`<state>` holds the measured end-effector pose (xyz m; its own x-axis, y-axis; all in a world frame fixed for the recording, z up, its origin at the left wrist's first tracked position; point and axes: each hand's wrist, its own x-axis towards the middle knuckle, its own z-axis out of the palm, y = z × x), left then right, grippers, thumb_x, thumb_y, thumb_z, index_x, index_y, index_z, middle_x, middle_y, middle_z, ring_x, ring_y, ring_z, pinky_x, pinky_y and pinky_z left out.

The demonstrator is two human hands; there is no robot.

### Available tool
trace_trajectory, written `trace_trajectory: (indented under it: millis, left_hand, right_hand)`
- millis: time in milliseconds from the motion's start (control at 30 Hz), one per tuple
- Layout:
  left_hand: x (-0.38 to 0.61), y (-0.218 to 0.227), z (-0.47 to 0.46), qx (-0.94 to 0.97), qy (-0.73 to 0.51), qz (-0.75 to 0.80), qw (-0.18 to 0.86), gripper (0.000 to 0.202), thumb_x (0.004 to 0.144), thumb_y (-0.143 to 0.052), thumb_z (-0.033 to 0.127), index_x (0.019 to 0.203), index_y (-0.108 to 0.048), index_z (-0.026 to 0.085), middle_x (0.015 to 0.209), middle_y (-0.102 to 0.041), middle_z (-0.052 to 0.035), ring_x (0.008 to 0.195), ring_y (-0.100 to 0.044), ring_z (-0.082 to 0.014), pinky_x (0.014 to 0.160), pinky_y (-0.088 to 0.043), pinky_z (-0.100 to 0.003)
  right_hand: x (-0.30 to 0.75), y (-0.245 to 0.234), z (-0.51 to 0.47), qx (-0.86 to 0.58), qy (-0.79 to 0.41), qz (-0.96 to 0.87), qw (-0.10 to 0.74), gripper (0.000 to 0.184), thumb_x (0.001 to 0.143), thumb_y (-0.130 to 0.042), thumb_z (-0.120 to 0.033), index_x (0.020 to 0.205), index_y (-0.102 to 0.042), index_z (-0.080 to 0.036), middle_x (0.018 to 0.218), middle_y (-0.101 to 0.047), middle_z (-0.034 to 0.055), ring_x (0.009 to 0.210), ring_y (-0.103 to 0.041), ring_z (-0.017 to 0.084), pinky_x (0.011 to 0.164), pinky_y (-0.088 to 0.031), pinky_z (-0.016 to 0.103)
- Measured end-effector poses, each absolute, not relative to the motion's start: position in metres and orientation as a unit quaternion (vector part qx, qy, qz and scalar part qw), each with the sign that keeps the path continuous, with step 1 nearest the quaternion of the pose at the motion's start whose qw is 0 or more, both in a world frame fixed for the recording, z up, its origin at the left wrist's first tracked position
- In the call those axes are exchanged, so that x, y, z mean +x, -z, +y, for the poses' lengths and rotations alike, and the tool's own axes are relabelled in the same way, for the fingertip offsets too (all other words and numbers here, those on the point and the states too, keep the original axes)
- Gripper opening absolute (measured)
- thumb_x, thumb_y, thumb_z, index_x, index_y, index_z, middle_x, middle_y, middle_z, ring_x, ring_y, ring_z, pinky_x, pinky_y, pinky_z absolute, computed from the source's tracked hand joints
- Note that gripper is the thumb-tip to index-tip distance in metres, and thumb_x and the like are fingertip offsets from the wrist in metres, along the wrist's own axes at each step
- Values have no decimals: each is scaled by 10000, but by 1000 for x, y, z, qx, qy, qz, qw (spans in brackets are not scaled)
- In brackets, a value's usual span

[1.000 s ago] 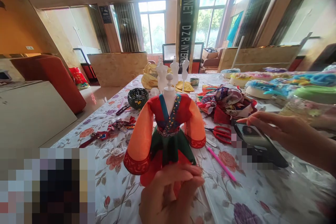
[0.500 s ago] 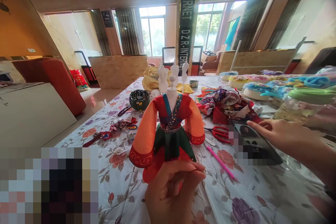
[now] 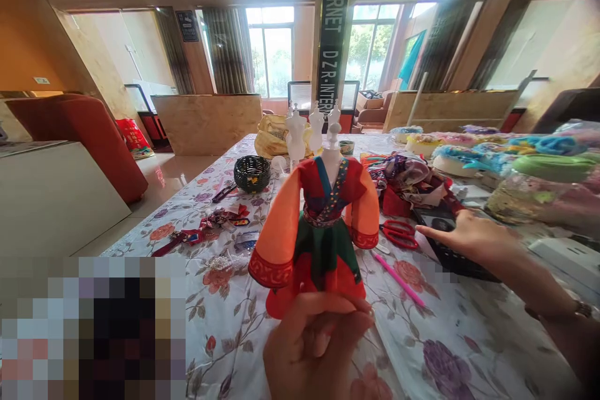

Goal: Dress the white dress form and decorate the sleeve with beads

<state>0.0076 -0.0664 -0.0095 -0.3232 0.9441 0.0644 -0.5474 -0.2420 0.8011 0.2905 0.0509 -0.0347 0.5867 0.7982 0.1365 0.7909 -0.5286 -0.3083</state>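
My left hand (image 3: 319, 340) is in the lower middle, its thumb and fingertips pinched together. Something tiny may be between the tips; I cannot make it out. Directly behind it stands a doll robe (image 3: 323, 219) on a white mannequin (image 3: 332, 153), with a red bodice, orange sleeves and a green-and-red skirt. The hand overlaps the hem, and I cannot tell if they touch. On the right, my right hand (image 3: 473, 237) is over a dark flat device (image 3: 440, 250), its index finger stretched to the left and nothing visible in its grasp. Red-handled scissors (image 3: 398, 234) lie near that fingertip.
A floral cloth (image 3: 225, 344) covers the table. A pink stick (image 3: 398, 278), a black woven basket (image 3: 252, 174) and a pile of fabric scraps (image 3: 407, 181) lie around the robe. White mannequins (image 3: 296, 134) stand behind; a green-lidded jar (image 3: 529, 187) is at right.
My right hand has shifted slightly across the dark device, its fingertip now nearer the scissors. The robe sits further right in view. My left hand keeps its pinch, slightly further right.
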Motion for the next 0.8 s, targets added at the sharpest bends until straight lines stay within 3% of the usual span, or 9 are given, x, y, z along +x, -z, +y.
trace_trajectory:
  millis: [133, 300, 700, 800]
  left_hand:
    - [4, 11, -67, 275, -726, 352, 523, 180, 552, -749, 62, 544, -690, 232, 558, -703, 35, 524, -646, -67, 535, -498, -83]
    - [3, 11, -69, 261, -723, 341, 541, 193, 554, -743, 47, 552, -699, 234, 561, -704, 36, 528, -653, -76, 551, -515, -103]
    - [7, 13, -66, 289, -698, 390, 526, 144, 571, -752, 101, 554, -690, 230, 578, -709, 19, 557, -646, -88, 556, -508, -125]
    - [9, 9, -64, 283, -703, 394, 521, 148, 573, -744, 90, 556, -687, 226, 571, -708, 19, 557, -648, -83, 557, -501, -116]
  right_hand:
    - [286, 31, 54, -894, -4, -439, 93, 817, 653, -599, -710, 1086, -565, -18, 1046, -651, 352, 1011, -615, 489, 821, -470, 496]
    - [285, 29, 56, -900, 5, -434, 53, 837, 686, -578, -712, 1139, -557, -8, 1071, -654, 339, 1021, -630, 453, 800, -486, 447]
    - [266, 20, 44, -888, 45, -453, 66, 807, 778, -499, -681, 1176, -542, 20, 1029, -660, 333, 1001, -628, 455, 759, -465, 452]
    - [255, 9, 35, -862, 98, -488, 97, 685, 851, -473, -579, 1246, -490, -21, 1071, -654, 286, 1066, -596, 415, 824, -438, 419]
